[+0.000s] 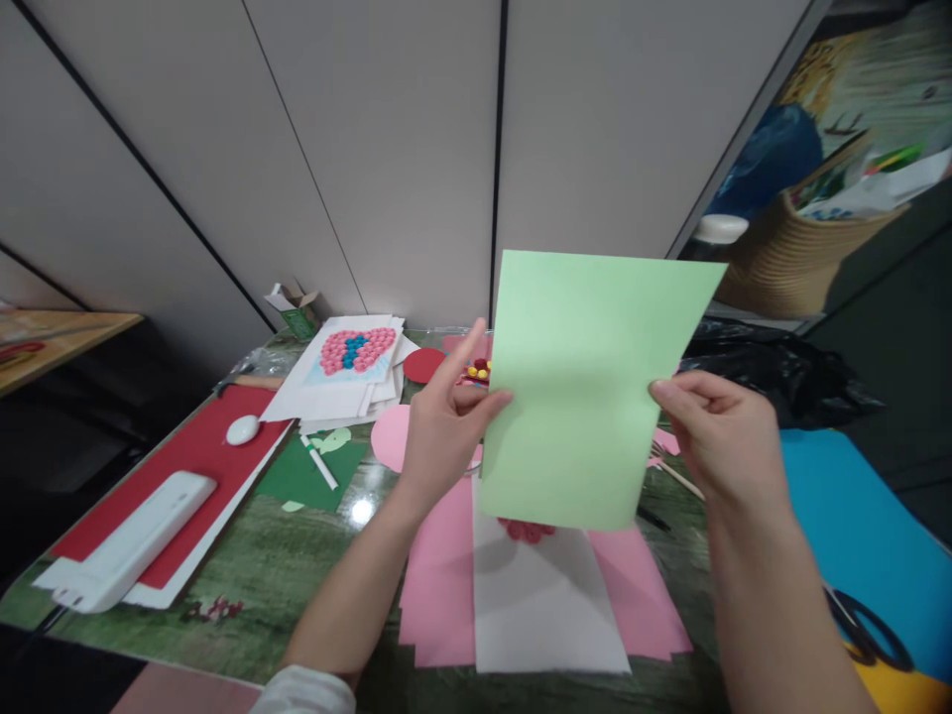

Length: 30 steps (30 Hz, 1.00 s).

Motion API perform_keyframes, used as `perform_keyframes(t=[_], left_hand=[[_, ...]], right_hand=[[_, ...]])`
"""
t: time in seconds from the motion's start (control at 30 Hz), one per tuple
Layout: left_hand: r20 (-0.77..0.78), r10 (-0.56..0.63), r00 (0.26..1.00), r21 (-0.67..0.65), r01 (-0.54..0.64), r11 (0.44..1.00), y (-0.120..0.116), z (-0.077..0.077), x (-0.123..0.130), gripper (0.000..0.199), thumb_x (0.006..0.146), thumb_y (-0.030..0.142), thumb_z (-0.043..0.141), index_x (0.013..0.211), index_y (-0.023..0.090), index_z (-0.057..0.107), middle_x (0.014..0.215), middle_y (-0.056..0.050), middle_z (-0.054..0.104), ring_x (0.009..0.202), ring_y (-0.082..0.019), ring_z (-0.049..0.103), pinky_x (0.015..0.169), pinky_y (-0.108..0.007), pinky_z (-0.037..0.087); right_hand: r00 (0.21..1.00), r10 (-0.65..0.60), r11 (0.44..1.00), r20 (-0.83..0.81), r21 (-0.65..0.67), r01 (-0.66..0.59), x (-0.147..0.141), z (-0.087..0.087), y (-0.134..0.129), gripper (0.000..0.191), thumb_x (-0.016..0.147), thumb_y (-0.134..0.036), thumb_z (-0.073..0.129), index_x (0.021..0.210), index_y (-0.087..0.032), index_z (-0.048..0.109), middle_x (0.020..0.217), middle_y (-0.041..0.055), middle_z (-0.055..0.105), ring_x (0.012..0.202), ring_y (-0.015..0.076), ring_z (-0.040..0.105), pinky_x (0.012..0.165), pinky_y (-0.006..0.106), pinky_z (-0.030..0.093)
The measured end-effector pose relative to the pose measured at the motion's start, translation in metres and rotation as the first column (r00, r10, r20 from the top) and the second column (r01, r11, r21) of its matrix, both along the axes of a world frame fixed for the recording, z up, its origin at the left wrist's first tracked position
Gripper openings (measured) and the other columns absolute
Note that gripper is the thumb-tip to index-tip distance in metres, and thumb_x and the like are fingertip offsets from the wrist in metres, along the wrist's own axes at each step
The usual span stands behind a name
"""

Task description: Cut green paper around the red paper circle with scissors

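A light green sheet of paper point(587, 387) is held up above the table, its lower edge curling slightly. My left hand point(451, 416) pinches its left edge between thumb and fingers, the index finger pointing upward. On the right edge, my right hand point(718, 426) grips the sheet with the thumb in front. Beneath it lies a white sheet point(546, 615) on top of pink paper point(438, 605). A cluster of dark pink shapes point(527, 531) on the white sheet is partly hidden by the green paper.
At left are a white power strip point(145, 535), a white mouse-shaped object point(243, 429), red paper point(189, 496), dark green paper point(297, 474) and a marker point(318, 462). A heart picture point(355, 352) tops some sheets. Scissors point(867, 630) and blue paper point(863, 526) lie right.
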State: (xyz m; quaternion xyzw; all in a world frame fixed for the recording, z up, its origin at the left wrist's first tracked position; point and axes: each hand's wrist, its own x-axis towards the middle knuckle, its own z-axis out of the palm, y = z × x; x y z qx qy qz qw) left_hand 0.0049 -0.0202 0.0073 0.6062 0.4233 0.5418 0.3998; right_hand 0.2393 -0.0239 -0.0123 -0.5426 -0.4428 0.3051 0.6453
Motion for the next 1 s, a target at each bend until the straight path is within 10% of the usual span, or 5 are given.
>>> perform_keyframes(t=[0.23,0.53,1.0], left_hand=[[-0.223,0.138,0.965,0.302,-0.067,0.951,0.002,-0.009,-0.002,0.02,0.079,0.024,0.056,0.094,0.031,0.068,0.081,0.002,0.07,0.066,-0.011,0.058,0.064,-0.026,0.049],[-0.163,-0.232,0.959,0.053,0.244,0.968,-0.011,0.009,-0.011,0.05,0.068,0.022,0.068,0.117,0.028,0.056,0.118,-0.005,0.059,0.096,-0.021,0.059,0.076,-0.033,0.053],[-0.258,-0.212,0.943,0.087,0.241,0.967,-0.012,0.01,-0.012,0.037,0.072,0.022,0.064,0.108,0.028,0.062,0.105,-0.004,0.064,0.089,-0.019,0.058,0.072,-0.031,0.051]], right_hand=[[0.998,0.016,1.0,-0.063,0.011,-0.016,0.001,0.0,0.001,0.015,0.058,-0.028,0.075,0.06,-0.018,0.065,0.047,-0.0034,0.057,0.043,0.0106,0.049,0.042,0.023,0.04],[0.989,0.02,0.998,-0.145,0.069,-0.01,-0.001,0.005,-0.004,0.012,0.059,-0.024,0.076,0.062,-0.017,0.066,0.055,-0.0011,0.062,0.051,0.0124,0.055,0.052,0.026,0.045],[0.99,0.02,0.997,-0.138,0.072,-0.01,0.003,0.003,-0.004,0.013,0.059,-0.026,0.075,0.064,-0.018,0.066,0.059,0.0001,0.064,0.051,0.0136,0.056,0.053,0.029,0.045]])
